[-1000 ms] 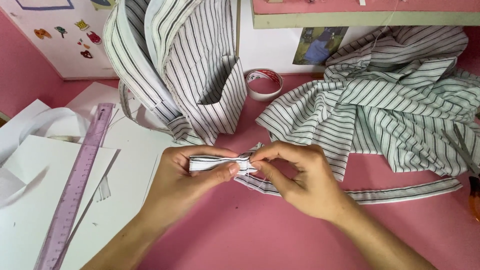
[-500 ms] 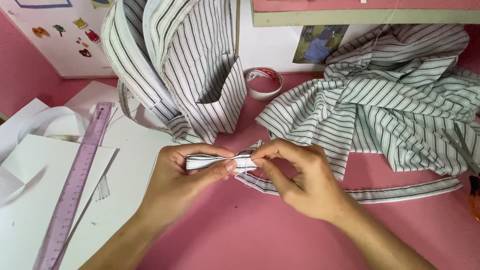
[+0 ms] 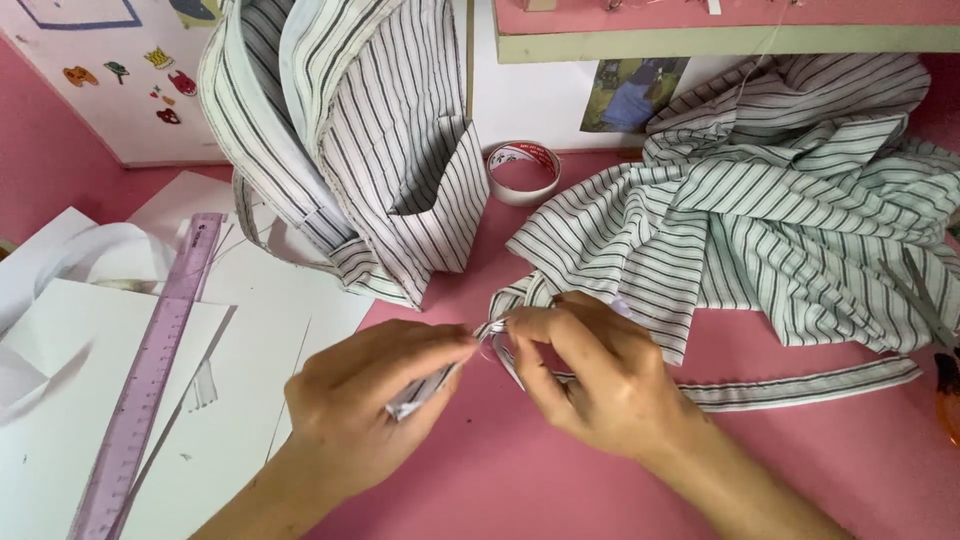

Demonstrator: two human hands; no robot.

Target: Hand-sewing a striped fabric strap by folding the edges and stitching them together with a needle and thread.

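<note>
Between both hands' grip, left hand (image 3: 375,400) and right hand (image 3: 590,375), sits the striped strip (image 3: 800,385).

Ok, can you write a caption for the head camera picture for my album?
Two hands, left hand and right hand, pinch a folded striped fabric strip over a pink table.

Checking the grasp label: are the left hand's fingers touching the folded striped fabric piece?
Touching. The head view shows the left hand pinching the folded striped fabric piece between thumb and fingers, with its end poking out below them.
</note>
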